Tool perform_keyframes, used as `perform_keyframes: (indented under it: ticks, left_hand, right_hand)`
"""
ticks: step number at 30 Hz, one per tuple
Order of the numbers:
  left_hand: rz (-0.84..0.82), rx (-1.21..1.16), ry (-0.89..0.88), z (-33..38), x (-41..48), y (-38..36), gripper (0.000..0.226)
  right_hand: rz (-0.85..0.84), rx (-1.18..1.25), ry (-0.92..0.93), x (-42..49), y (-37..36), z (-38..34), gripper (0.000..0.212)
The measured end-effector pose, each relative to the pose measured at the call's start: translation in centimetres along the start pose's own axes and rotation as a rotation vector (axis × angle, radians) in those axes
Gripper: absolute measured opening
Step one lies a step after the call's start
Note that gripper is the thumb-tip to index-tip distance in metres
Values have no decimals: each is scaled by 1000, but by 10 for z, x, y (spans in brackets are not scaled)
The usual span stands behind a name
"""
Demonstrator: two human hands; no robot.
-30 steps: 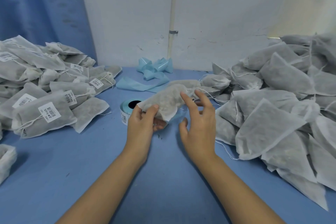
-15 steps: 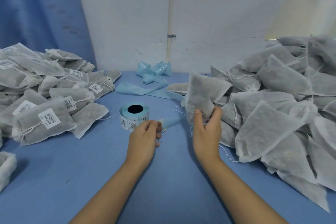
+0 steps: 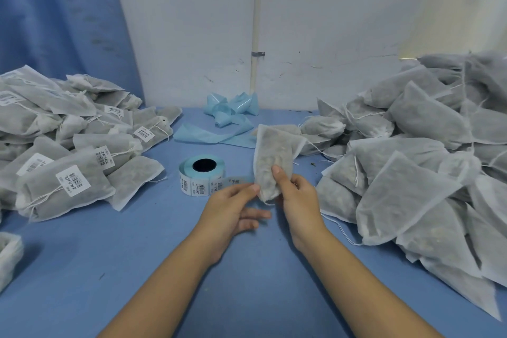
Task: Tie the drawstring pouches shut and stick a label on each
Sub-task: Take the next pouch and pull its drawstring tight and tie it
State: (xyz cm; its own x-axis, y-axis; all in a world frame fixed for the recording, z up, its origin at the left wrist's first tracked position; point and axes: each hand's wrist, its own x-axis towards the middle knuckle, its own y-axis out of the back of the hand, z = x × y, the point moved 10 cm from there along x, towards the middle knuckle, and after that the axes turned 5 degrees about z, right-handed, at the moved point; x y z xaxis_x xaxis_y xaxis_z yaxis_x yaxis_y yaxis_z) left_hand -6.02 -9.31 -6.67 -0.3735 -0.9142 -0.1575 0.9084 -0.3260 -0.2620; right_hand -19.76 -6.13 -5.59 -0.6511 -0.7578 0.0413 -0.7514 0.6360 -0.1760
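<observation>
Pouch point(image 3: 274, 153): held upright over the table's centre, just right of the label roll point(image 3: 201, 173).
Right hand point(image 3: 299, 200): thumb and fingers pinch the pouch's lower end.
Left hand point(image 3: 233, 208): fingers loosely spread, index tip at the pouch's lower left edge.
Labelled pouches point(image 3: 68, 151): piled left.
Unlabelled pouches point(image 3: 411, 162): heaped right.

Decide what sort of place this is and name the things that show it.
Probably a packing workstation: an unlabelled pouch heap on the right, tied and barcoded pouches piled left, and a roll of labels between them.
</observation>
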Motion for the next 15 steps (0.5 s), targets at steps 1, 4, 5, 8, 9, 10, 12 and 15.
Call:
perform_keyframes:
  ticks: [1, 4, 5, 8, 9, 10, 12, 15]
  left_hand:
    - [-20, -45, 46, -5, -2, -4, 20]
    - [-64, -141, 134, -14, -5, -10, 24]
    - [-71, -163, 144, -15, -5, -10, 24]
    - [-23, -193, 143, -16, -3, -5, 24]
    - [-7, -195, 139, -16, -3, -4, 22]
    - [5, -204, 134, -16, -3, -4, 20]
    - [24, -260, 128, -16, -2, -5, 17]
    - [56, -310, 118, -16, -1, -5, 19]
  right_hand:
    - [1, 16, -19, 0, 0, 2, 29]
    - [-10, 61, -77, -2, -4, 7, 29]
    - [-12, 51, -72, -3, -4, 7, 29]
    - [-17, 32, -46, -5, -6, 6, 29]
    - [-12, 22, -44, -6, -6, 7, 29]
    - [-4, 9, -38, -6, -5, 7, 28]
    - [0, -16, -10, -6, -5, 4, 28]
    - [-30, -48, 13, -7, -9, 2, 32]
